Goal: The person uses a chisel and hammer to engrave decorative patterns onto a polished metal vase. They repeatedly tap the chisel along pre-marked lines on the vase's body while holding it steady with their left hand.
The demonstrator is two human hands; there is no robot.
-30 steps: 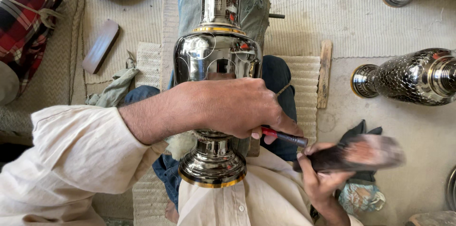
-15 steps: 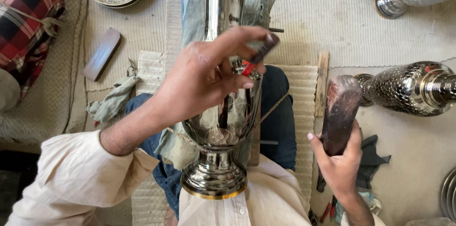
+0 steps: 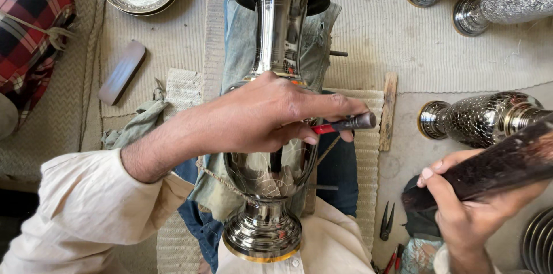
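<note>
Gold-rimmed silver vase (image 3: 275, 32), red-and-black plaid cushion (image 3: 31, 26), red-handled tool (image 3: 344, 124).

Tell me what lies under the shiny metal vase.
Under the vase a blue-grey cloth shows, spread over a woven mat. The left hand rests on the vase, holding a red-handled tool. Whatever lies directly beneath the vase's belly is hidden.

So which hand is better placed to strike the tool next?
Right, probably. The right hand holds the dark wooden block raised beside the vase, while the left hand is occupied pinning the red-handled tool against it.
</note>
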